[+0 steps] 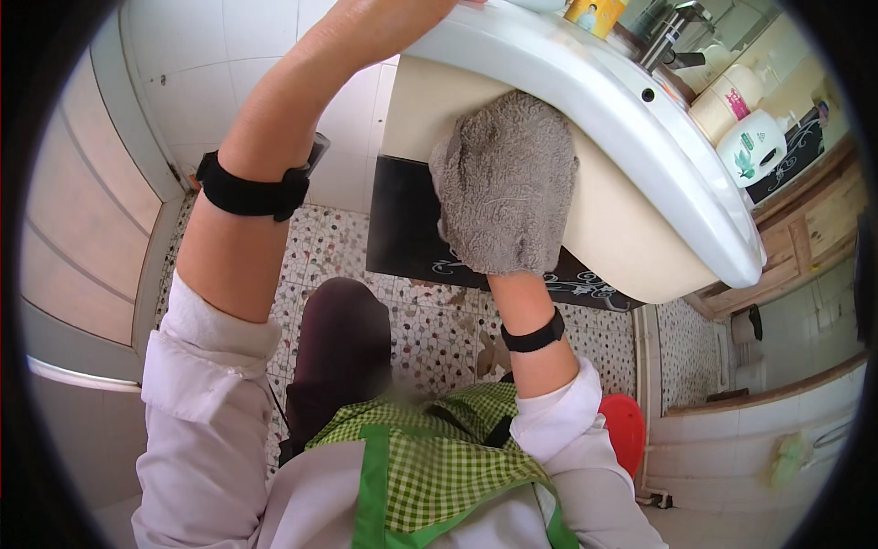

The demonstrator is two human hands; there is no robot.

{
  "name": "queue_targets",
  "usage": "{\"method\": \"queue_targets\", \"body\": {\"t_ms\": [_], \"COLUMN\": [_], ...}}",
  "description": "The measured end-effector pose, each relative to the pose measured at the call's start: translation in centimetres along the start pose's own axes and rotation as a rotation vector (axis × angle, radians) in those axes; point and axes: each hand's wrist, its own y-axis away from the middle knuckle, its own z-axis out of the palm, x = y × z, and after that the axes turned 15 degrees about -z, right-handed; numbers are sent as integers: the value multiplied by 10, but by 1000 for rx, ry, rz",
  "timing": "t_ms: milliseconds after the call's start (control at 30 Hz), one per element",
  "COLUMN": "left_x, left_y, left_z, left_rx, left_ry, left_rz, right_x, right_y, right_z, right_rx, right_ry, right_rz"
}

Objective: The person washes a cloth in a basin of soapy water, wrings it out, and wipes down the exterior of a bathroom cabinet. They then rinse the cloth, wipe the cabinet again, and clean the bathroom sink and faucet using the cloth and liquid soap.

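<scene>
A grey terry cloth point(507, 185) lies spread against the cream front panel point(617, 219) of a washbasin cabinet, just below the white basin rim point(583, 89). My right hand is behind or inside this cloth, so its fingers are hidden; only the wrist, with a black strap, comes out below. The cloth is held up by that hand. My left arm reaches up to the basin's left end. Of my left hand point(418, 10) only the part near the wrist shows at the top edge, by the rim, and its fingers are cut off.
A chrome faucet point(672, 34), a yellow package point(595, 15) and a white jug-shaped bottle point(751, 147) stand on the basin. The cabinet's lower part is a black patterned panel point(405, 213). A red plastic object point(623, 432) is beside my right sleeve. At left is a door point(89, 192).
</scene>
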Motion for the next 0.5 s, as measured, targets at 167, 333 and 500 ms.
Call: {"method": "queue_targets", "body": {"t_ms": [167,333,500], "left_x": [-6,-4,-7], "left_y": [-6,-10,-9], "left_z": [-1,3,2], "left_rx": [-1,-9,-6], "left_ry": [-23,-25,-7], "left_rz": [-52,-21,-19], "right_x": [13,8,12], "right_y": [60,92,34], "right_z": [10,6,-25], "right_rx": [-257,284,61], "right_ry": [-131,-1148,-200], "right_rz": [-66,415,126]}}
